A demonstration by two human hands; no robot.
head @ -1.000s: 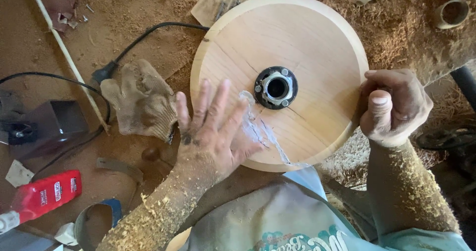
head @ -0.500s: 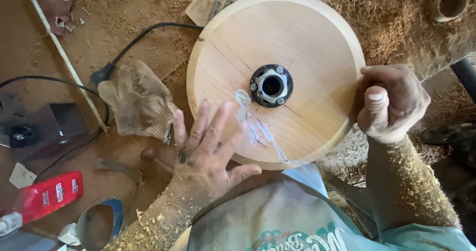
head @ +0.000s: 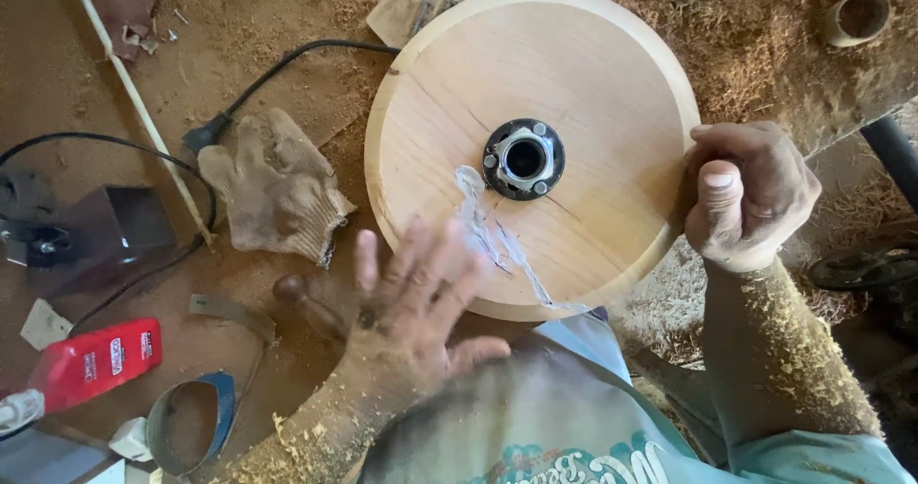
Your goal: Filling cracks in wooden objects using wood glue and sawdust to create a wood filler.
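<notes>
Round wooden disc [head: 574, 111], black metal fitting [head: 523, 159] at centre: right hand [head: 751, 202] grips its edge; left hand [head: 411, 297] spread flat, blurred, at near rim. Glove [head: 277, 187] on sawdusty worktop [head: 191, 73].

A red bottle [head: 91, 363] (white labels, white cap) lies at the lower left.

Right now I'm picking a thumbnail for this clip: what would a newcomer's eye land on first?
The big round wooden disc fills the upper middle, with a dark metal hub at its centre and a pale smear of filler running toward its near edge. The right hand grips the disc's right rim, while the left hand, blurred and open, hovers at its lower left edge. Sawdust lies everywhere.
</notes>
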